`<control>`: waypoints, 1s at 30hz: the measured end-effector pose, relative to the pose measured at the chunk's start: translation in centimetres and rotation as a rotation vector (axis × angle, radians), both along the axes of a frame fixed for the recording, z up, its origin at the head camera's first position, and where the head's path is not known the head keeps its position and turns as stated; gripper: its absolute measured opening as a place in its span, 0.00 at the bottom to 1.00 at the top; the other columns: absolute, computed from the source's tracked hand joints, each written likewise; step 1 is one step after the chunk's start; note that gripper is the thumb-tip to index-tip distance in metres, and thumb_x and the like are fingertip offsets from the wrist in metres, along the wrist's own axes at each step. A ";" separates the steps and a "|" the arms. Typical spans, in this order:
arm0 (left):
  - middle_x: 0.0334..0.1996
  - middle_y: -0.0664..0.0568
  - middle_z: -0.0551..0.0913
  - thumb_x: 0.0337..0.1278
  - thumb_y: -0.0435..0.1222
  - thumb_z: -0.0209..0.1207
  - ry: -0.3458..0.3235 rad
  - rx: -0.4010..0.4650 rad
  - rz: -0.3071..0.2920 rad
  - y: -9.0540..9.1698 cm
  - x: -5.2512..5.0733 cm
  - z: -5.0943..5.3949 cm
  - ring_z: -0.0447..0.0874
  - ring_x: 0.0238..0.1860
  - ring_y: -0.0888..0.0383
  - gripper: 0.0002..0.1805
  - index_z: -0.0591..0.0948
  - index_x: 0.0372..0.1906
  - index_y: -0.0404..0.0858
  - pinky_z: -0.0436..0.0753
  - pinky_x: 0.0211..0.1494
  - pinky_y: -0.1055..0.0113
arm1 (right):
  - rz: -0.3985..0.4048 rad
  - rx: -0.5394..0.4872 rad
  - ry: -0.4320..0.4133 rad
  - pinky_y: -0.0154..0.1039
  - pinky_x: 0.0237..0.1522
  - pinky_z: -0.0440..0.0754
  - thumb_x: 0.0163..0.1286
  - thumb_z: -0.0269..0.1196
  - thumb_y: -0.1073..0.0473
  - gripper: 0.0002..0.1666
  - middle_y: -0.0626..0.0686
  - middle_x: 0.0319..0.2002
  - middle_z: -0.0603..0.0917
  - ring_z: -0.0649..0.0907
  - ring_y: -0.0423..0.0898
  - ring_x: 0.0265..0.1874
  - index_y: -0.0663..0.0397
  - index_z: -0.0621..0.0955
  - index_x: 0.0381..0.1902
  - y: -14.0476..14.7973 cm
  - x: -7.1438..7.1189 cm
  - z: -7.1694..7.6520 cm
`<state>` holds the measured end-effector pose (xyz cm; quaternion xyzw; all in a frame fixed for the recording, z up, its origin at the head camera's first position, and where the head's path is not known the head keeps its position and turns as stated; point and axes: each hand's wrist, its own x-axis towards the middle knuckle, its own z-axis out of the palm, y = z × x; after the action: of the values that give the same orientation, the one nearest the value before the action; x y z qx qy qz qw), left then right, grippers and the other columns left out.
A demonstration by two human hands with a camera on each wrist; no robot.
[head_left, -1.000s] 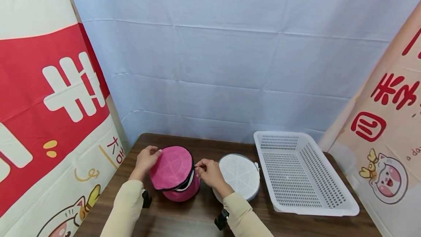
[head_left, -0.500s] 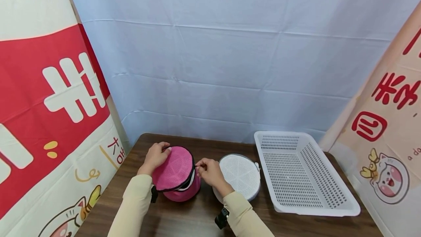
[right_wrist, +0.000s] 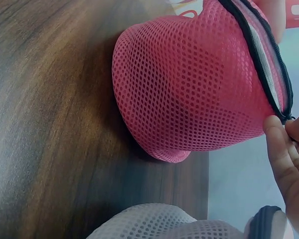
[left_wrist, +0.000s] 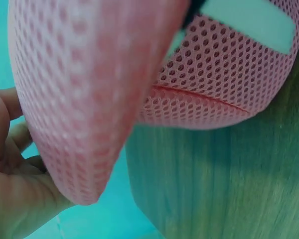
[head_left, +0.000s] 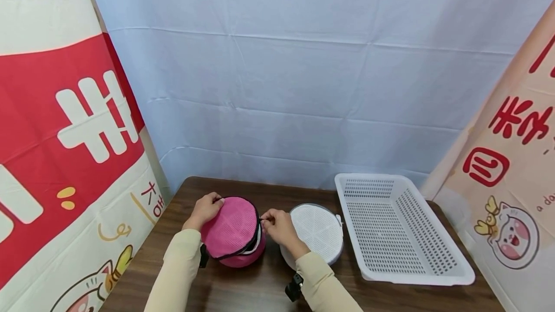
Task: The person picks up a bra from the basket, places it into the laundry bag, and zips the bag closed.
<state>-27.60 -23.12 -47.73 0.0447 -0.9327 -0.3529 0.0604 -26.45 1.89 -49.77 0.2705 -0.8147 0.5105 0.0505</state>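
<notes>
A round pink mesh laundry bag [head_left: 231, 225] with a black zipper stands on the left part of the table. Its lid is partly unzipped along the front, and something white shows in the gap. My left hand [head_left: 206, 211] grips the lid's far left edge; in the left wrist view its fingers [left_wrist: 21, 137] are partly hidden behind the mesh. At the bag's right side my right hand [head_left: 279, 227] pinches the zipper [right_wrist: 287, 118] at the end of the opening. Fingertips cover most of the zipper pull.
Just right of my right hand stands a round white mesh laundry bag [head_left: 316, 232]. A white perforated plastic basket [head_left: 353, 249] is farther right on the dark wooden table [head_left: 243, 292]. Cloth hangings enclose the back and sides.
My left hand has moved right along the lid's edge. The lid has shifted slightly right and toward me, while my right hand keeps its pinch on the zipper with little movement.
</notes>
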 end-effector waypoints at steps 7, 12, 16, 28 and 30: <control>0.32 0.46 0.76 0.62 0.36 0.53 0.030 0.041 0.041 -0.1 0.6 -0.6 0.72 0.37 0.48 0.05 0.75 0.34 0.37 0.70 0.40 0.53 | -0.009 0.021 -0.007 0.31 0.16 0.74 0.59 0.60 0.73 0.05 0.51 0.19 0.81 0.82 0.47 0.18 0.62 0.81 0.29 0.1 0.0 -0.3; 0.32 0.46 0.77 0.62 0.36 0.53 0.037 0.046 0.056 -0.1 0.7 -0.8 0.72 0.37 0.47 0.05 0.75 0.34 0.37 0.70 0.40 0.53 | -0.006 0.020 -0.020 0.31 0.17 0.75 0.60 0.59 0.73 0.05 0.52 0.20 0.81 0.82 0.47 0.18 0.62 0.81 0.29 0.1 0.1 -0.3; 0.32 0.46 0.76 0.62 0.36 0.53 0.034 0.068 0.073 -0.1 0.9 -0.9 0.72 0.36 0.48 0.06 0.75 0.33 0.37 0.70 0.39 0.54 | -0.007 0.031 -0.031 0.31 0.17 0.74 0.61 0.59 0.72 0.05 0.53 0.20 0.82 0.81 0.43 0.18 0.61 0.81 0.29 0.2 0.4 -0.2; 0.36 0.41 0.75 0.60 0.36 0.54 0.001 0.326 0.263 -0.1 1.8 -0.6 0.69 0.41 0.45 0.08 0.74 0.33 0.34 0.68 0.37 0.57 | -0.008 0.042 0.001 0.30 0.16 0.74 0.60 0.60 0.73 0.04 0.52 0.20 0.81 0.81 0.41 0.17 0.62 0.81 0.29 0.2 0.8 0.3; 0.36 0.40 0.74 0.60 0.36 0.53 -0.006 0.356 0.301 -0.2 2.0 -0.6 0.68 0.41 0.44 0.08 0.72 0.32 0.33 0.68 0.37 0.57 | -0.012 0.048 -0.004 0.30 0.16 0.74 0.60 0.60 0.73 0.04 0.52 0.20 0.81 0.80 0.38 0.17 0.63 0.81 0.29 0.2 0.9 0.3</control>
<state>-25.62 -23.29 -48.36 0.1943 -0.8386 -0.4987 0.1009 -25.58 2.06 -49.45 0.2657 -0.8284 0.4911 0.0452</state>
